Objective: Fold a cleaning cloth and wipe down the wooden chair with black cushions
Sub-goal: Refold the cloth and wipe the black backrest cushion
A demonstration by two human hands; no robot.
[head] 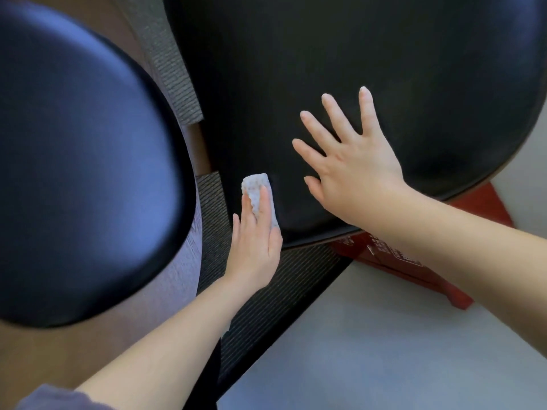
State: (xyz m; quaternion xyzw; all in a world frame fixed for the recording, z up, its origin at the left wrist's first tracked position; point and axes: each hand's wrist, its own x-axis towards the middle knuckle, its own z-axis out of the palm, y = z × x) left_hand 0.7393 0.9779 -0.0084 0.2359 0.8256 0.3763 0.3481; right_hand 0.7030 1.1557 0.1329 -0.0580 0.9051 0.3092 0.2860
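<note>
Pressing the cloth (256, 187) lengthwise up the seat cushion (384, 54) at its near-left edge, left hand (254, 244) flat-fingered; right hand (352, 167) splayed, empty, mid-cushion.

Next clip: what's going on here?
A person is wiping a chair's black seat cushion. The left hand presses a small folded white cloth flat against the cushion near its front edge, with the fingers straight on top of the cloth. The right hand rests on the cushion beside it, fingers spread. A second black cushion fills the left of the view, and a red box sits below the seat.
</note>
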